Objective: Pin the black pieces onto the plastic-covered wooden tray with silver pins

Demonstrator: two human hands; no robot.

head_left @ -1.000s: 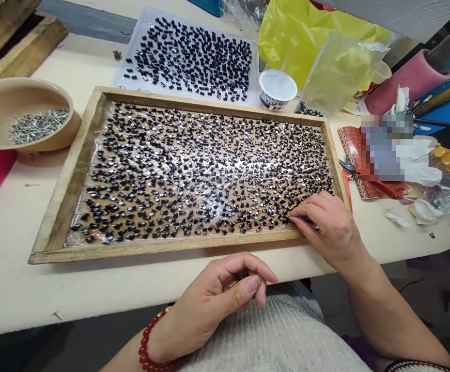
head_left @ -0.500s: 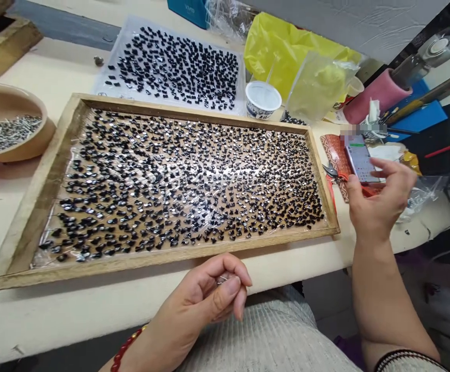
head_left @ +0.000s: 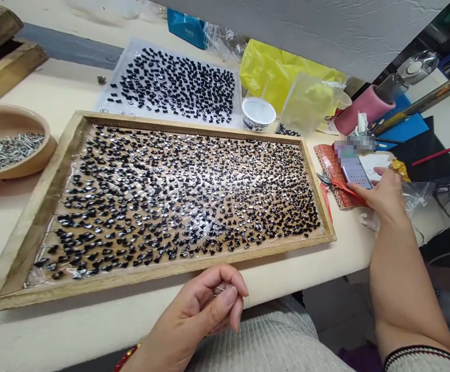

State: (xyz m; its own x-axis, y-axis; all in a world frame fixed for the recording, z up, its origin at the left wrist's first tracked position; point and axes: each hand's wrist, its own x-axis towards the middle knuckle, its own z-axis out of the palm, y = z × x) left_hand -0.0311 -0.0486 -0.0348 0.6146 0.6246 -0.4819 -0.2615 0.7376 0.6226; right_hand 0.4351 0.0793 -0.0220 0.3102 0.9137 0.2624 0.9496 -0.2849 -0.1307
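Note:
My left hand (head_left: pixel 213 310) is closed in front of the tray, its thumb against the curled fingers. Thin metal pins (head_left: pixel 220 290) show between them. My right hand (head_left: pixel 387 194) is at the near end of a smartphone (head_left: pixel 356 172) with a lit screen. Its thumb and fingers are spread on either side of the phone; whether they touch it I cannot tell. Red-handled pliers (head_left: pixel 325 179) lie beside the phone on a patterned red case (head_left: pixel 327 157). The wooden-framed tray (head_left: pixel 178 266) holds many small glossy black pieces (head_left: pixel 194 181) on clear film.
At the left stands a tan bowl (head_left: pixel 41 160) of metal pins. Behind the tray lie a white sheet (head_left: pixel 129 54) with black pieces, a patterned white cup (head_left: pixel 259 113) and a yellow bag (head_left: pixel 259 62). A pink-sleeved bottle (head_left: pixel 364 111) is at the back right.
My right hand has come down from above the phone to its near end. My left hand keeps its grip on the pins. The view has shifted slightly.

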